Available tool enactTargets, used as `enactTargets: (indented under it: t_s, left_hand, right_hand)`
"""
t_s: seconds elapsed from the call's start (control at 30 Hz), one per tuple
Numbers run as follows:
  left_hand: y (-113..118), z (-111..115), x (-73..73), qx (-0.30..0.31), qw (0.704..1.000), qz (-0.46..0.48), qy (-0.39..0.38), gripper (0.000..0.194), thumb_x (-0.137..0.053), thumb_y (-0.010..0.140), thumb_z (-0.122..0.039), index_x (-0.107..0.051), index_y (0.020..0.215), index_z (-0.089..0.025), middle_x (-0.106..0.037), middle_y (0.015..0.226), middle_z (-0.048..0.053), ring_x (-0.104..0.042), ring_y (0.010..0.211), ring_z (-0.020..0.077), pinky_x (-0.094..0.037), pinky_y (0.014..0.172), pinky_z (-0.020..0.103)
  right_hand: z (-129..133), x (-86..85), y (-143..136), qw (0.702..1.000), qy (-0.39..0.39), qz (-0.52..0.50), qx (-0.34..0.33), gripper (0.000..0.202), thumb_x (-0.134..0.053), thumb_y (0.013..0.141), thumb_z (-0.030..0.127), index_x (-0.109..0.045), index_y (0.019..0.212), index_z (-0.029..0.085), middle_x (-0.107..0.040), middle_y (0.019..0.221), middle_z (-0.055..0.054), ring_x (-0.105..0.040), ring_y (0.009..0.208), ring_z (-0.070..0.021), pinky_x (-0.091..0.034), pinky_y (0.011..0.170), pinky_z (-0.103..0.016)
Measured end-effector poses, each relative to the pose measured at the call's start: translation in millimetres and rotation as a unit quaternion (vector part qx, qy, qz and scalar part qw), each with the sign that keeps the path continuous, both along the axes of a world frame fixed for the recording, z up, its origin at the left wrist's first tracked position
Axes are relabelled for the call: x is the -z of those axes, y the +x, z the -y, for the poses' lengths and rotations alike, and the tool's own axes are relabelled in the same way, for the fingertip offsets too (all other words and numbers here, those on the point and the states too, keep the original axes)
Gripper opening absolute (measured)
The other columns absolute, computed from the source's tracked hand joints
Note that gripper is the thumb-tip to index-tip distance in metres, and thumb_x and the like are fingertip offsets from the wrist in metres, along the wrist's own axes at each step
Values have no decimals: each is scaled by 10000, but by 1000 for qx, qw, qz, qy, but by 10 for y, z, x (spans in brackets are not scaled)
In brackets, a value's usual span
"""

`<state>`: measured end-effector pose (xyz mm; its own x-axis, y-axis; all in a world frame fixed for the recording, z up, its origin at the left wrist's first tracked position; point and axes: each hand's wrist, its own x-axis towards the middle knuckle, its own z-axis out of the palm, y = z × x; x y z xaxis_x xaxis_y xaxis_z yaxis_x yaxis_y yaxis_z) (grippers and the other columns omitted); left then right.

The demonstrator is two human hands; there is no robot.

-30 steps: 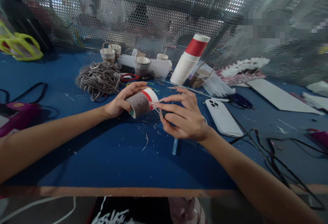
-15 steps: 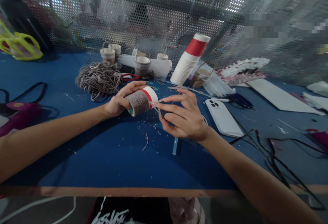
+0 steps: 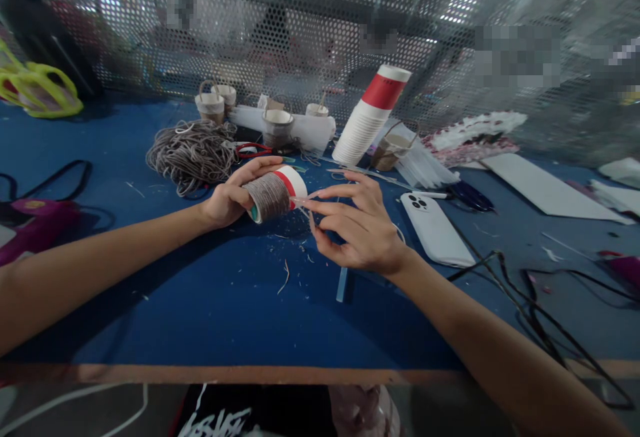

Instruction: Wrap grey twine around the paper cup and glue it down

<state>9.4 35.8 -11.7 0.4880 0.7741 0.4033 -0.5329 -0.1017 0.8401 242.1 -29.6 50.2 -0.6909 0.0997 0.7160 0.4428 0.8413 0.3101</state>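
Note:
My left hand [image 3: 227, 200] is wrapped round a paper cup [image 3: 300, 184] lying on its side above the table. Grey-brown cord [image 3: 269, 198] is wound in tight rows round much of the cup, leaving a red band and a white part bare at the right end. At that end my right hand [image 3: 357, 227] has its long-nailed fingertips close to the cup, with a strand of the cord running between thumb and fingers. Its other fingers are loosely bent. Behind my left hand lies a loose heap of the same cord [image 3: 193, 154].
A leaning stack of paper cups [image 3: 367, 117] stands at the back, with several small cord-wrapped cups [image 3: 277, 127] near it. Red-handled pliers [image 3: 255, 150] lie behind the hands. To the right are a white phone [image 3: 435, 230] and black cables [image 3: 525, 297]; a purple glue gun [image 3: 40, 224] is at left.
The wrapped cup has shifted very slightly left and up in my left hand. My right hand stays almost in the same place beside it.

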Motion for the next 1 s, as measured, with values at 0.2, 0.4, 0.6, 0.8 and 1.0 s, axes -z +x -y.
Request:
enactTargets:
  t_s: [0.2, 0.4, 0.6, 0.8, 1.0]
  left_hand:
    - [-2, 26, -31, -4, 1000, 7, -27, 810, -474, 399, -115, -582, 1201, -153, -689, 1168, 73, -627, 1094, 259, -516, 934, 401]
    - [-13, -1, -4, -6, 999, 4, -31, 830, -473, 402, -128, -564, 1227, -147, -676, 1203, 77, -611, 1118, 273, -518, 916, 384]
    - [4, 49, -56, -26, 998, -7, -49, 802, -474, 403, -140, -561, 1200, -146, -682, 1146, 70, -608, 1112, 276, -506, 926, 376]
    - [9, 82, -103, -37, 997, -17, -65, 799, -461, 384, -144, -570, 1175, -160, -680, 1114, 64, -607, 1091, 279, -497, 923, 396]
    - [10, 83, -108, -37, 996, -10, -77, 769, -473, 398, -133, -589, 1157, -158, -680, 1133, 67, -598, 1108, 295, -509, 909, 391]
  right_hand:
    - [-20, 1, -5, 1000, 7, -8, -2, 159, -644, 813, 113, -571, 748, 239, -770, 913, 4, -673, 915, -197, -514, 946, -485]
    - [2, -4, -12, 1000, 14, 3, 9, 159, -653, 818, 114, -582, 745, 237, -772, 920, 7, -675, 912, -192, -516, 956, -477]
    - [7, 5, -17, 999, 46, 16, 13, 147, -670, 808, 117, -597, 724, 212, -781, 941, -4, -672, 934, -194, -509, 975, -468]
    - [0, 25, -4, 998, 56, 34, 24, 146, -662, 820, 121, -615, 722, 219, -775, 970, 8, -657, 973, -184, -487, 999, -466]
    - [-5, 28, -15, 997, 66, 31, 22, 150, -661, 820, 120, -611, 717, 216, -775, 955, 7, -660, 952, -183, -502, 978, -456]
